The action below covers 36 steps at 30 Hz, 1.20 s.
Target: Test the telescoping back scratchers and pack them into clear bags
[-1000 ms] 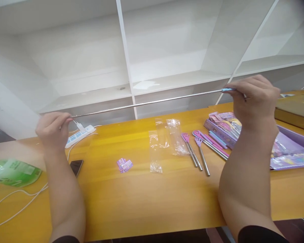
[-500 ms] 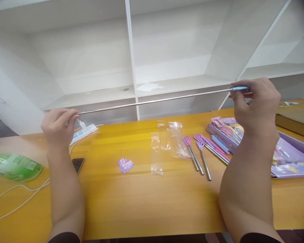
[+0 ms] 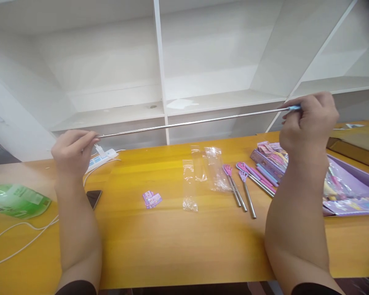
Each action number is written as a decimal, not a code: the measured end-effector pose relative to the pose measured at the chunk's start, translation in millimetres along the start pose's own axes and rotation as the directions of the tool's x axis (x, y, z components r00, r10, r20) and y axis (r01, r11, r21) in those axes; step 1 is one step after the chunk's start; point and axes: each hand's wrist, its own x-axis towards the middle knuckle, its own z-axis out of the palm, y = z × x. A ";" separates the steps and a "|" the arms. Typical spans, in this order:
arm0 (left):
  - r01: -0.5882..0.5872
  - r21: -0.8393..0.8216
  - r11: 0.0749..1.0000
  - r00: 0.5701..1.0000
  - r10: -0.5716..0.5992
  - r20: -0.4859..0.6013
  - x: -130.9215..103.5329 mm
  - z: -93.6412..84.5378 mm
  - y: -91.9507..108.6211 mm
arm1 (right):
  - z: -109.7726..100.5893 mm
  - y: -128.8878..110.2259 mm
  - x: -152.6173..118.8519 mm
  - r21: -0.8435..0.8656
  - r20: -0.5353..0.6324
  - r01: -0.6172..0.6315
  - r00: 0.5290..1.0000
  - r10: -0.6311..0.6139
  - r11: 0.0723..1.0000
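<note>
A telescopic back scratcher [image 3: 190,122], drawn out long, stretches in the air between my two hands, its right end slightly higher. My left hand [image 3: 72,149] pinches the thin metal tip at the left. At the other end my right hand [image 3: 310,114] is closed around the light-blue part, most of it covered by the fingers. Shorter back scratchers [image 3: 249,196] with pink and purple claw heads and metal rods lie on the table below. Beside them are pink, purple and blue tubes [image 3: 262,174]. Clear plastic sleeves [image 3: 190,186] lie flat left of these.
Small purple cards [image 3: 151,199] lie mid-table. A purple display box [image 3: 363,180] with wrapped pieces stands at the right, near a brown carton [image 3: 359,143]. At the left are a phone [image 3: 94,198], a power strip [image 3: 101,159], white cables and a green pouch [image 3: 18,200]. White shelving rises behind.
My right hand has shifted slightly left and its fingers cover more of the blue part. My left hand keeps its pinch, nearly in place; the rod stays extended.
</note>
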 end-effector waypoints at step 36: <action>-0.008 -0.087 0.996 0.985 0.022 0.172 10.3 20.3 87.0 | -16.0 -73.0 -13.5 -0.015 0.082 0.114 0.990 -0.112 0.993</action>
